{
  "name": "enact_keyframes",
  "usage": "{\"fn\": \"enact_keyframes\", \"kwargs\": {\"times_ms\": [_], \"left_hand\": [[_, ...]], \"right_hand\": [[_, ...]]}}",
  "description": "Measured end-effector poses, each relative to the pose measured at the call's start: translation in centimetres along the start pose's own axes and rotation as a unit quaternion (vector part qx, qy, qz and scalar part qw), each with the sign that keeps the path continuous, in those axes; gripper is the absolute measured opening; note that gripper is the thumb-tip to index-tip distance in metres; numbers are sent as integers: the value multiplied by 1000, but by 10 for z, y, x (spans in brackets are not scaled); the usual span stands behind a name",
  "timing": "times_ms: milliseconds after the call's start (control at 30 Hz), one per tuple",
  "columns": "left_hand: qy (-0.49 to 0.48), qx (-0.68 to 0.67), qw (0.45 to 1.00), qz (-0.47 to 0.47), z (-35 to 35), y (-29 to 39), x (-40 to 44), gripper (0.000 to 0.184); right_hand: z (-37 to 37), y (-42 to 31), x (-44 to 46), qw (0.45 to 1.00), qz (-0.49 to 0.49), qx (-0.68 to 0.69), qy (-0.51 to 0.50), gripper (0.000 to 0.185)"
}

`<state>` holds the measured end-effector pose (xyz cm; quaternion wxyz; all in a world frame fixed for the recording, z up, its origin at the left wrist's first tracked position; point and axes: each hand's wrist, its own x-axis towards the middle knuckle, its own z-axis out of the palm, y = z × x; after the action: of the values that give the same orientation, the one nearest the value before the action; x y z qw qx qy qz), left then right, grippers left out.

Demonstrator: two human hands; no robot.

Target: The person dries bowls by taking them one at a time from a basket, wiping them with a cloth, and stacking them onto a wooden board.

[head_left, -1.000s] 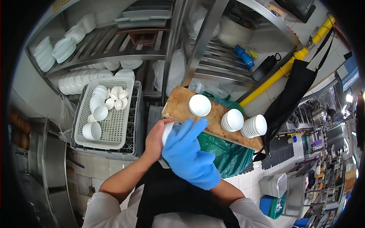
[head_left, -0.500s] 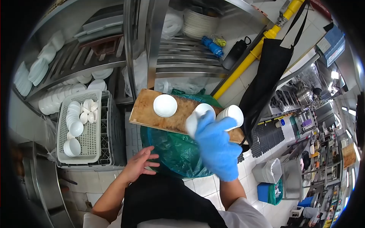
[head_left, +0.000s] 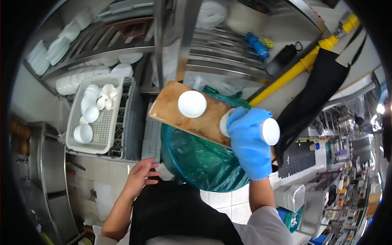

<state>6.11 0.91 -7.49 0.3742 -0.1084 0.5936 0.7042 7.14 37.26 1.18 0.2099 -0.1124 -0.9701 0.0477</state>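
My right hand [head_left: 251, 141], in a blue glove, closes around a stack of white bowls [head_left: 270, 131] at the right end of a wooden board [head_left: 212, 128]. The glove hides most of the stack; one round bowl mouth shows beside it. Just left of the glove, another white bowl [head_left: 224, 122] is partly covered. Farther left on the board sits a separate white bowl [head_left: 192, 104], apparently with others nested under it. My bare left hand [head_left: 141, 175] is held low with its fingers apart and nothing in it, left of a bin lined with a green bag [head_left: 200, 163].
At the left, a pale perforated basket [head_left: 110, 134] with small bowls and white spoons rests on a grey crate [head_left: 132, 139]. Metal shelves [head_left: 228, 49] hold plates behind the board. A yellow pipe [head_left: 281, 81] and a hanging black apron [head_left: 318, 90] border the right.
The view has shifted, so the board appears farther right. My gloved hand has moved right from the middle bowl onto the right-hand stack. My left hand stays open.
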Motion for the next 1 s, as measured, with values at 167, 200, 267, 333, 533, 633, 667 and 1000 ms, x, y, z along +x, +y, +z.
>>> {"fn": "enact_keyframes", "kwargs": {"times_ms": [167, 200, 267, 333, 533, 633, 667, 1000], "left_hand": [[-3, 31, 999, 22, -11, -11, 12, 50], [-9, 26, 999, 26, -12, -12, 16, 50], [12, 34, 999, 37, -9, 1, 16, 47], [46, 78, 993, 74, -26, 9, 22, 44], [206, 26, 967, 150, -133, 45, 54, 36], [239, -272, 922, 141, -218, 44, 98, 52], [298, -339, 880, 147, -237, 46, 112, 53], [408, -510, 738, 169, -329, 36, 169, 38]], "right_hand": [[3, -11, -1, 999, 1, 46, -8, 41], [3, -12, -1, 998, 11, 60, -3, 41], [2, -17, 1, 994, 40, 105, 11, 41], [-6, -25, 2, 976, 93, 191, 40, 41], [-54, -80, 1, 716, 264, 621, 181, 41], [-64, -102, -6, 658, 263, 679, 195, 42], [-65, -107, -9, 647, 261, 690, 193, 42], [-42, -242, -23, 647, 295, 686, 154, 43]]}}
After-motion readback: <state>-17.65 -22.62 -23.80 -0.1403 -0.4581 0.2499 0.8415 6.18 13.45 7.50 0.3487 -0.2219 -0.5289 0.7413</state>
